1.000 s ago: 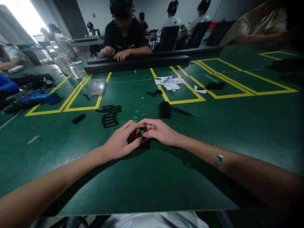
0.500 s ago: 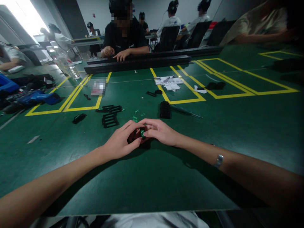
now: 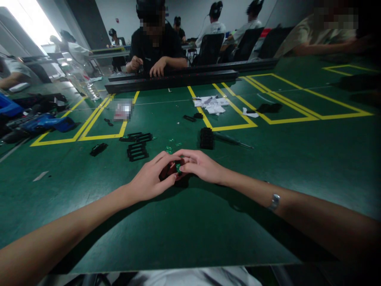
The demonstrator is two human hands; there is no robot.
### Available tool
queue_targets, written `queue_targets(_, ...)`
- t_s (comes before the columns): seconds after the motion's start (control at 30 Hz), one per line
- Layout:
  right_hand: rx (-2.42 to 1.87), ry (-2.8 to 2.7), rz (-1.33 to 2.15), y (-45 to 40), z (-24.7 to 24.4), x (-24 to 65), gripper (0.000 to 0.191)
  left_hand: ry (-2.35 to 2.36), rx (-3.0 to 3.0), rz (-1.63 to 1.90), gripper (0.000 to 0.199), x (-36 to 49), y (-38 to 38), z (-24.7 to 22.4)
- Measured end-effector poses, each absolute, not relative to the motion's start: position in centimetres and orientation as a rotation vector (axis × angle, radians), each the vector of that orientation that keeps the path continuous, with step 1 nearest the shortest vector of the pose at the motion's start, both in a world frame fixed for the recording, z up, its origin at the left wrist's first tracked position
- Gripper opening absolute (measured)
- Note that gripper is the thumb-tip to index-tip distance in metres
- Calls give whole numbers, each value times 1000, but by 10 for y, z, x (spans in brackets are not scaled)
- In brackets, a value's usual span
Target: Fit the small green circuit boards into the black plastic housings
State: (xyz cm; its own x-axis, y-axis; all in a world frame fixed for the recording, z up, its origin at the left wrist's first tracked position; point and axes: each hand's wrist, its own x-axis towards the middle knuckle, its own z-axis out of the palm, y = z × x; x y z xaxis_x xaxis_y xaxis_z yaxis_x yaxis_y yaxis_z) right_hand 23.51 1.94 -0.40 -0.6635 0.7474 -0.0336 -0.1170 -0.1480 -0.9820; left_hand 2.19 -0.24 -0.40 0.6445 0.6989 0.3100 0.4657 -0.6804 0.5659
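Observation:
Just above the table, my left hand (image 3: pixel 153 176) and my right hand (image 3: pixel 201 165) meet at the fingertips. Between them is a small green circuit board (image 3: pixel 178 167), apparently set in a black plastic part that the fingers mostly hide. My left fingers curl around it from the left, and my right thumb presses on the board's right side. Beyond the hands lie several loose green boards (image 3: pixel 169 149). Slotted black plastic frames (image 3: pixel 137 151) rest to their left, and a stack of black frames (image 3: pixel 206 138) stands to the right.
A screwdriver (image 3: pixel 235 140) lies beside the stack. Torn white paper (image 3: pixel 211 104) and small black pieces (image 3: pixel 189 118) sit farther back. At left are a single black part (image 3: pixel 98 149), blue tools (image 3: pixel 50 122) and a plastic bottle (image 3: pixel 92 89). Across black rails (image 3: pixel 172 79), a co-worker (image 3: pixel 157 47) sits.
My hands keep nearly the same grip and place. Across the table, the co-worker's hands have shifted slightly. The view has moved very little.

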Motion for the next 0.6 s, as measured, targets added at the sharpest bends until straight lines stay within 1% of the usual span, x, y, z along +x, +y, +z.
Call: queue_targets(0.6,-722,-1513,1890,19,-1,235,25,916,2422,717,42,21,-2,-3)
